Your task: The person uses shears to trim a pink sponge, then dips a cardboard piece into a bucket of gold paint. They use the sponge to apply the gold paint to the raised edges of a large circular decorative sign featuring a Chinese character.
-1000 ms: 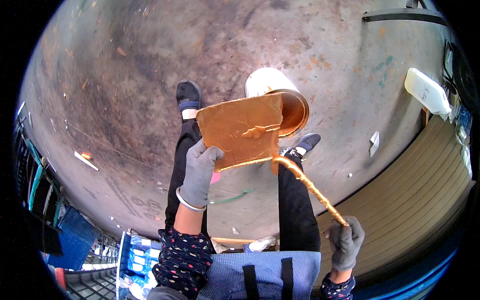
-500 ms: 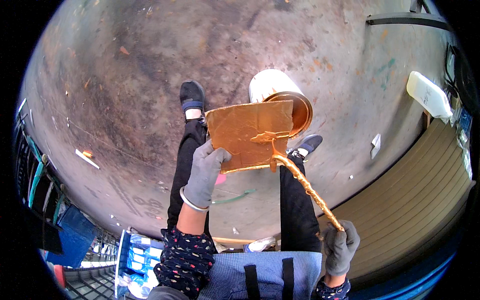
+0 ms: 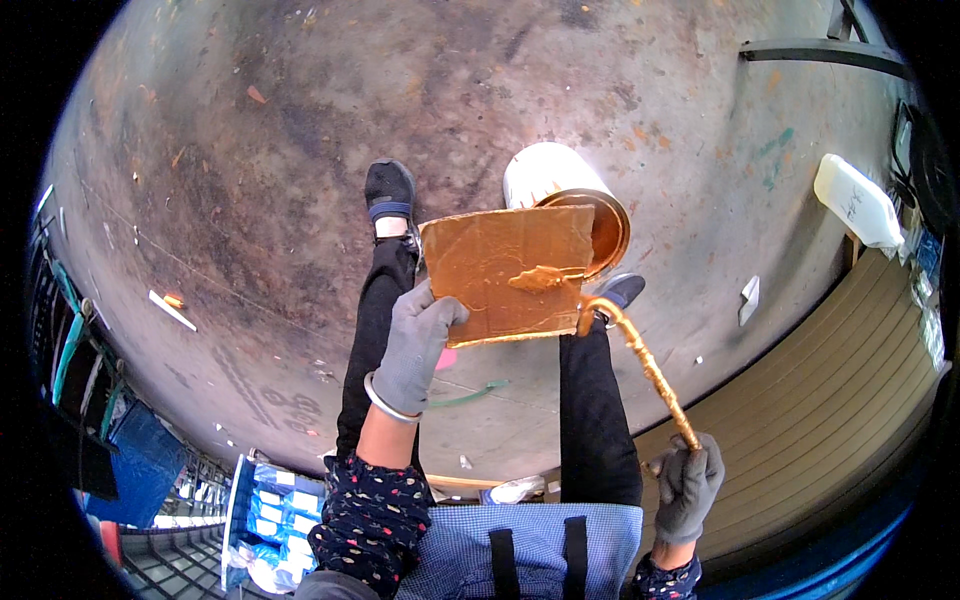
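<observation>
A flat piece of cardboard (image 3: pixel 490 250), coated in gold-coloured paint, is gripped at its lower left corner by my gloved left hand (image 3: pixel 415 335). A thick smear of paint sits on its right half. My gloved right hand (image 3: pixel 688 490) is closed around the lower end of a thin, paint-coated rod (image 3: pixel 652 372). The rod's far end bends over like a hook beside the cardboard's lower right corner; whether they touch I cannot tell. Behind the cardboard, a white paint can (image 3: pixel 545 175) lies tilted with its mouth toward me. Gold paint coats its inside; the cardboard hides part of the opening.
The can rests on a stained concrete floor (image 3: pixel 300 110) near my feet. At right are a whitish plastic jug (image 3: pixel 857 200) and a stack of brown boards (image 3: pixel 810 400). A dark metal bar (image 3: pixel 825 52) stands at the far right; a blue-edged crate (image 3: pixel 238 520) is at lower left.
The rod's bent tip has moved right, off the cardboard's face to beside its corner. My right hand has shifted slightly up and right; the cardboard has moved only a little to the right.
</observation>
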### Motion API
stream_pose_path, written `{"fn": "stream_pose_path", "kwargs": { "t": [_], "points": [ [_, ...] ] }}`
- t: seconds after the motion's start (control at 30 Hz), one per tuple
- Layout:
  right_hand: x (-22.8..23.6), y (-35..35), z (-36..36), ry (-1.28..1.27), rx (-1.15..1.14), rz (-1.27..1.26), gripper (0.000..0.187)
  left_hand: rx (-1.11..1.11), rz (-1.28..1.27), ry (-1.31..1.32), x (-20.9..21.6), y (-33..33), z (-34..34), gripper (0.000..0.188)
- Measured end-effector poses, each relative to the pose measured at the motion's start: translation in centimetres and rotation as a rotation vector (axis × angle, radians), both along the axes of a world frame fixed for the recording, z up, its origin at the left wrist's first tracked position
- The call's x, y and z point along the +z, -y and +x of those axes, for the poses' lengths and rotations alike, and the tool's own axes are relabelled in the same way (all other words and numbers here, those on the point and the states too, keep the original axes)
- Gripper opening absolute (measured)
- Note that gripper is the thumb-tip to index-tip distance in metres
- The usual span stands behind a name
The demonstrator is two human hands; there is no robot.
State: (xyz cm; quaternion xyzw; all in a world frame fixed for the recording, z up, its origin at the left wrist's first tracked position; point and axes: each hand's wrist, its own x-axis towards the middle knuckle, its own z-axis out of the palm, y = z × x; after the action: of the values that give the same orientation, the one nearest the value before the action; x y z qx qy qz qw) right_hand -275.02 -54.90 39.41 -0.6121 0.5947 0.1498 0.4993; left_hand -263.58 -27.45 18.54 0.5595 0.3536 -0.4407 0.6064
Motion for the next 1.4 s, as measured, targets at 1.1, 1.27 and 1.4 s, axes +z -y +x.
{"fn": "stream_pose_path", "kwargs": {
  "t": [1.1, 1.27, 1.4],
  "points": [
    [12.7, -15.6, -0.4, 0.488, 0.293, 0.398, 0.077, 0.091, -0.463, 0.220, 32.1, 0.7, 2.5, 0.034],
    [25.7, -16.0, -1.4, 0.596, 0.371, 0.317, 0.055, 0.058, -0.353, 0.239, 46.5, -2.3, 1.5, 0.033],
    [30.3, -13.4, -6.5, 0.609, 0.528, 0.183, 0.054, 0.144, -0.394, 0.440, 51.3, -5.9, -2.1, 0.034]
  ]
}}
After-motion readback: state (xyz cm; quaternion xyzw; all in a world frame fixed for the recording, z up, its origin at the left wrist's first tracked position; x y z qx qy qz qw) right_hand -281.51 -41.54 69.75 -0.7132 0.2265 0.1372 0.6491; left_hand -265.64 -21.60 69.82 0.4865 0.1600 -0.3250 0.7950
